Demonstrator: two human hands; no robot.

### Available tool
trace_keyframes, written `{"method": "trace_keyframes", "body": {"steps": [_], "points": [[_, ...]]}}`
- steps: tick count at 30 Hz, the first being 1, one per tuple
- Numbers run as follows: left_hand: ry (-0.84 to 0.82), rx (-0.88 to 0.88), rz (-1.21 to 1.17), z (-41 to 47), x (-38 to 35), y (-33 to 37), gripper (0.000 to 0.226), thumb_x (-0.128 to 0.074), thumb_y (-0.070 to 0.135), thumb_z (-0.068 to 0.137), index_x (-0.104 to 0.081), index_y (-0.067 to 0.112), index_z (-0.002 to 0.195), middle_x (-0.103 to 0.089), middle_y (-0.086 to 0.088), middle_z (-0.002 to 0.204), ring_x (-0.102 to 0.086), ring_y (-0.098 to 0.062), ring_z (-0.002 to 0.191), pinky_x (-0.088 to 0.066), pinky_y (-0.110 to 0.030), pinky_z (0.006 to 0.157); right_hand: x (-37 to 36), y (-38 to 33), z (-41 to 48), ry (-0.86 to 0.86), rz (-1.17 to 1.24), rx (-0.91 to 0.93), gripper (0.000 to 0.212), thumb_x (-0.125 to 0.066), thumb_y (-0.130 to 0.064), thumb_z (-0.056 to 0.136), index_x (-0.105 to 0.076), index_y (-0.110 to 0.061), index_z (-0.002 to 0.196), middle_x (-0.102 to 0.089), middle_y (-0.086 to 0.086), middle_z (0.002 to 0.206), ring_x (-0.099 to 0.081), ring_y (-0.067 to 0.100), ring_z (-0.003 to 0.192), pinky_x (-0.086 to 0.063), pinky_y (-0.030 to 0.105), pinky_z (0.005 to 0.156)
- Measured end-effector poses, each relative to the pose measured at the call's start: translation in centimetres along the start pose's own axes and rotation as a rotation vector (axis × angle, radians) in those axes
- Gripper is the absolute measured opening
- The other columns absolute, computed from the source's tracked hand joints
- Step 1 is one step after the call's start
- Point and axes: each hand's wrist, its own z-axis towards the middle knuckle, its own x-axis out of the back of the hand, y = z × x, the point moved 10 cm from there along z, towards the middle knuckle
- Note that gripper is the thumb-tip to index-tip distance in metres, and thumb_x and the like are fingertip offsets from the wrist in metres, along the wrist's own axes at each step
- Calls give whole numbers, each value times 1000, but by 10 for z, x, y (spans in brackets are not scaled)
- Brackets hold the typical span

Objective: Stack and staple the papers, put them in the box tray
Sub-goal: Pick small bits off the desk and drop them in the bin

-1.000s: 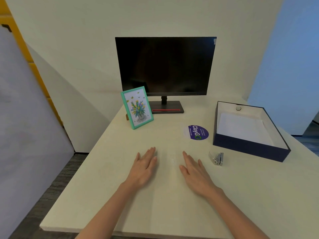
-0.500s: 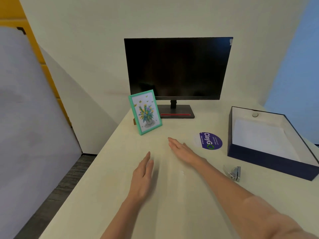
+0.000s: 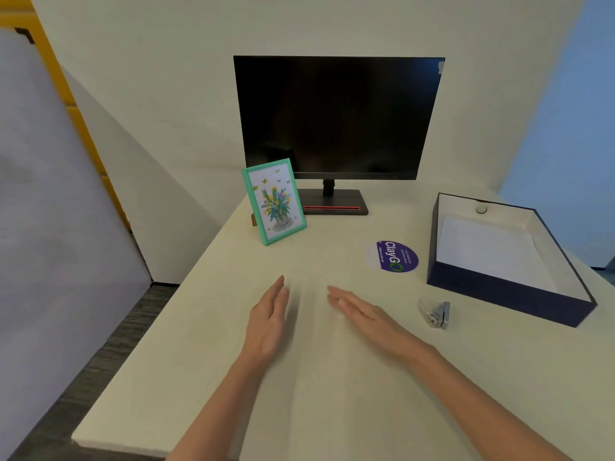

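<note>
At the far left of the surface [image 3: 199, 327] a green picture frame [image 3: 274, 201] stood propped, well clear of the work. The left hand [image 3: 269, 322] lay low over the bare surface, fingers straight and released, holding nothing. The right hand [image 3: 362, 316] was just beside it, equally flat and empty. Behind them stood a dark monitor [image 3: 337, 116], and to the right lay a round purple sticker [image 3: 396, 256]. The small metal stapler [image 3: 436, 314] lay untouched near the right hand. The only paper [image 3: 489, 247] in sight was a white sheet or stack flat inside the navy box tray [image 3: 509, 294] at the far right (whether it carried a staple could not be told). If the sheets were not yet fastened, the right hand looked best placed to reach past the stapler. It would do well to lift them by an edge rather than drag them over the tray wall. The open patch between the hands seemed the place to square the stack, with the left hand pinning it while the right took the stapler.
</note>
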Motion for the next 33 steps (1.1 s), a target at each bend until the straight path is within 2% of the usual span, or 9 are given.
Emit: {"method": "trace_keyframes", "body": {"steps": [4, 7, 10, 14, 16, 21, 25, 29, 33], "points": [[-16, 1, 40, -1, -3, 0, 45, -38, 32, 101, -41, 19, 144, -40, 7, 150, -34, -8, 139, -19, -16, 108, 31, 19, -22, 221, -73, -86, 45, -27, -43, 102, -25, -39, 146, -31, -18, 152, -21, 3, 144, -9, 28, 122], [-31, -2, 78, -2, -5, 0, 46, -38, 35, 101, -40, 20, 144, -40, 6, 150, -33, -11, 140, -19, -18, 109, 8, 26, -30, 133, -399, -133, 51, -19, -40, 103, -9, -33, 152, -13, -14, 159, -3, 2, 147, 7, 26, 120], [-40, -5, 116, -2, -6, 2, 47, -38, 35, 101, -40, 19, 144, -40, 4, 150, -33, -12, 140, -19, -20, 110, -19, 11, -28, 51, -455, -53, 52, -19, -38, 103, -5, -31, 152, -11, -10, 160, -2, 1, 147, 8, 27, 120], [-46, -22, 165, -2, -7, 4, 47, -36, 35, 101, -40, 19, 144, -40, 2, 151, -33, -14, 141, -20, -26, 114, 14, 6, -40, 370, -271, -76, 49, -40, -29, 99, -27, -29, 147, -31, -11, 152, -18, 17, 145, -7, 30, 121], [-46, -29, 167, -3, -7, 4, 46, -36, 34, 101, -40, 18, 144, -40, 1, 150, -33, -15, 141, -20, -26, 114, 35, 11, -53, 535, -343, -65, 37, -60, -33, 88, -50, -29, 123, -45, -7, 130, -36, 21, 129, -24, 31, 112], [-42, -33, 149, -2, -7, 2, 46, -37, 35, 101, -41, 20, 144, -40, 2, 150, -32, -14, 141, -20, -27, 115, 42, 31, -39, 449, -384, -72, 27, -75, -48, 70, -57, -33, 84, -41, -9, 110, -35, 16, 111, -27, 36, 107], [-35, -34, 154, -1, -7, 1, 46, -38, 36, 100, -41, 20, 143, -41, 1, 150, -33, -15, 140, -21, -26, 113, 45, 17, -4, 448, -349, 5, 18, -78, -41, 69, -65, -31, 74, -48, -7, 107, -33, 7, 101, -26, 36, 108], [-26, -25, 139, 1, -7, -1, 47, -39, 37, 100, -42, 19, 143, -43, 0, 149, -35, -14, 139, -21, -25, 112, 42, 14, 18, 413, -218, 24, 14, -80, -33, 69, -66, -31, 68, -50, -9, 104, -41, 18, 114, -30, 26, 98], [-26, -26, 112, 3, -6, -4, 46, -39, 38, 100, -43, 22, 143, -42, 2, 149, -33, -14, 140, -22, -28, 116, 61, 24, 1, 470, -62, 1, 11, -80, -29, 72, -70, -27, 76, -47, -12, 100, -44, 16, 117, -33, 28, 100]]}}
